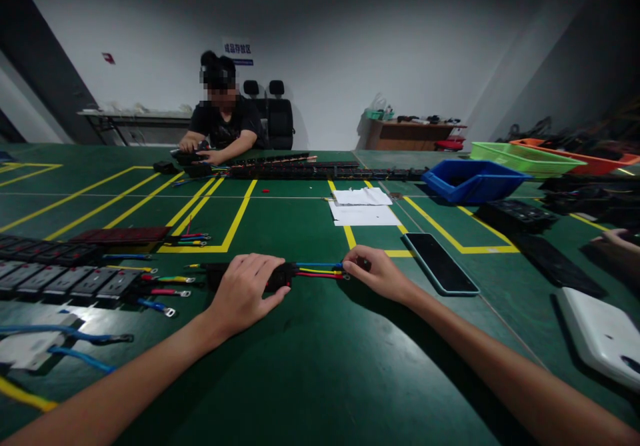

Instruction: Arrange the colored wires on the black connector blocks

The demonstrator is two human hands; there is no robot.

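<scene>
My left hand (250, 286) wraps over a short black socket module (285, 276) lying on the green table, its fingers hiding most of the top. Blue, yellow and red wires (317, 271) run out of the module's right end. At their far tips, my right hand (375, 271) pinches the end of the blue wire (320, 265) between thumb and fingers. The red wire's metal ring terminal (346, 276) shows just below those fingertips. More wire ends with a terminal (191, 279) stick out left of the module.
Black socket strips (75, 283) with ringed wires lie at left. A phone (440, 263), white papers (363, 206) and a white device (600, 336) lie right of centre. Blue (475, 183) and green (525, 158) bins stand beyond. A co-worker (225, 119) handles black parts across the table.
</scene>
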